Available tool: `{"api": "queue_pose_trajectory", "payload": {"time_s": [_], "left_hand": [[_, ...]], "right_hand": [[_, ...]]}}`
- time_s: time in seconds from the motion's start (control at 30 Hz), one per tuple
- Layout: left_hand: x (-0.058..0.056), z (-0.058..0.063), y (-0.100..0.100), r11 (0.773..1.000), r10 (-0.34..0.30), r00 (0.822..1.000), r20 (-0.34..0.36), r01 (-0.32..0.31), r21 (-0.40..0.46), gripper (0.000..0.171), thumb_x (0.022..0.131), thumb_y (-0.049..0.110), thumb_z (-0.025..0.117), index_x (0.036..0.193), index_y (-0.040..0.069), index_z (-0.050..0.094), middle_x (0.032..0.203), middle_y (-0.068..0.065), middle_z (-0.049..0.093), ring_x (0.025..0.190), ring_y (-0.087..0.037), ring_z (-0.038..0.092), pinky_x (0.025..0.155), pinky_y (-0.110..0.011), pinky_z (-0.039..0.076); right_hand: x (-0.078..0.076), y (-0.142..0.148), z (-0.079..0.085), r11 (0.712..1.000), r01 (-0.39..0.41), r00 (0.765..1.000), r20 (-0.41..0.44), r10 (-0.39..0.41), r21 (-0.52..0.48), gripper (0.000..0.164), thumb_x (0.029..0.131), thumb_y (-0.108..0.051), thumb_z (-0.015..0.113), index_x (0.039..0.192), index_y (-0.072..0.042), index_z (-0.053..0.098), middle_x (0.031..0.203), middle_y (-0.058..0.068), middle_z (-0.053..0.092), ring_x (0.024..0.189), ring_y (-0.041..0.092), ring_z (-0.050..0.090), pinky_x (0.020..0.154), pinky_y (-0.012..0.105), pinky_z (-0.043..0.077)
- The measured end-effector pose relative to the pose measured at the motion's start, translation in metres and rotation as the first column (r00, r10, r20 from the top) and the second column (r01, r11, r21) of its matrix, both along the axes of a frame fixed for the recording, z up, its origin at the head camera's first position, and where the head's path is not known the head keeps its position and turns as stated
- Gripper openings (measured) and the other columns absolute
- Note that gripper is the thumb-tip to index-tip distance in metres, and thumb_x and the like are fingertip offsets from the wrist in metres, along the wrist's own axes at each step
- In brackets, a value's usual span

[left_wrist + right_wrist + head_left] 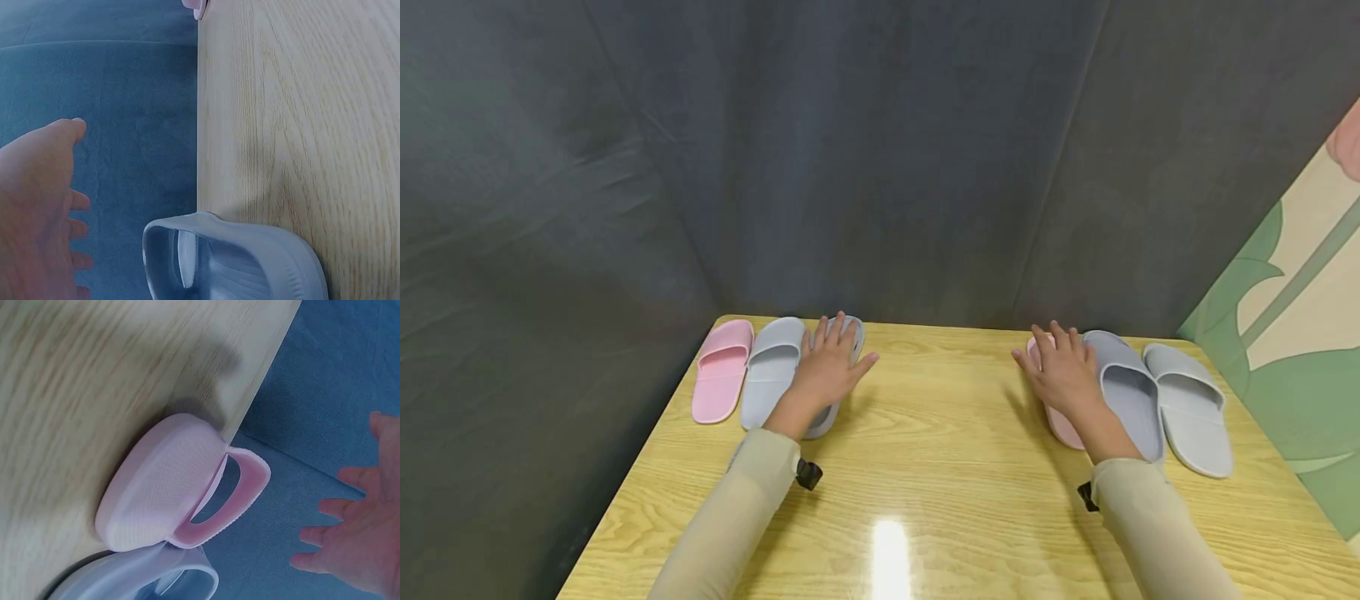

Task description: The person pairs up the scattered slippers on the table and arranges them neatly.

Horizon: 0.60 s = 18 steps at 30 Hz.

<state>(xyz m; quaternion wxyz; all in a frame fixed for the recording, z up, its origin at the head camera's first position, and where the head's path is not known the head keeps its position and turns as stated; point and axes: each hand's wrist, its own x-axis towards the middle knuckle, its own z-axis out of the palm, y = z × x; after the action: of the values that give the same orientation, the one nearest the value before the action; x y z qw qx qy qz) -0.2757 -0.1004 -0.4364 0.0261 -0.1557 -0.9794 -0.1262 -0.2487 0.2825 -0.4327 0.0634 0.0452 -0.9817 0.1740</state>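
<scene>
My left hand (pixel 830 371), fingers spread and straight, is above a grey slipper (pixel 823 423) and covers much of it in the head view. In the left wrist view a gap shows between this hand (pixel 31 212) and the grey slipper (pixel 275 250). My right hand (pixel 1063 377) hovers with spread fingers over a pink slipper (pixel 1063 429), partly hiding it. The right wrist view shows the pink slipper (pixel 165 481) apart from the hand (pixel 362 528). Neither hand holds anything.
Left of my left hand lie a light grey-blue slipper (pixel 767 387) and a pink slipper (pixel 722 379). A bluish-grey slipper (pixel 1131 400) and a pale grey slipper (pixel 1198 425) lie right of the right hand. Dark cloth (pixel 880 167) hangs behind the wooden table (pixel 940 450).
</scene>
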Motion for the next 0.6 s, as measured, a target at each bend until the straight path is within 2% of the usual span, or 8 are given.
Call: {"api": "queue_pose_trajectory", "payload": {"time_s": [0.27,0.6], "left_hand": [[-0.004,-0.006,-0.005,1.0,0.009,1.0,-0.013,-0.009,0.017,0.081,0.102,0.066,0.032,0.163,0.014,0.02,0.17,-0.014,0.009,0.155,-0.04,0.006,0.119,-0.066,0.008],[-0.007,-0.009,-0.009,0.999,0.016,1.0,-0.026,-0.015,0.034,0.079,0.103,0.063,0.036,0.162,0.012,0.023,0.169,-0.016,0.013,0.155,-0.041,0.009,0.119,-0.065,0.008]], "right_hand": [[0.001,0.005,-0.003,1.0,0.013,1.0,-0.023,-0.013,0.003,0.071,0.106,-0.051,0.04,0.154,0.001,0.033,0.158,0.035,0.02,0.144,0.061,0.011,0.109,0.077,0.009],[0.0,0.015,-0.006,0.999,0.026,0.999,-0.042,-0.027,-0.027,0.067,0.106,-0.045,0.046,0.153,0.001,0.034,0.157,0.037,0.022,0.144,0.062,0.011,0.108,0.078,0.007]]}}
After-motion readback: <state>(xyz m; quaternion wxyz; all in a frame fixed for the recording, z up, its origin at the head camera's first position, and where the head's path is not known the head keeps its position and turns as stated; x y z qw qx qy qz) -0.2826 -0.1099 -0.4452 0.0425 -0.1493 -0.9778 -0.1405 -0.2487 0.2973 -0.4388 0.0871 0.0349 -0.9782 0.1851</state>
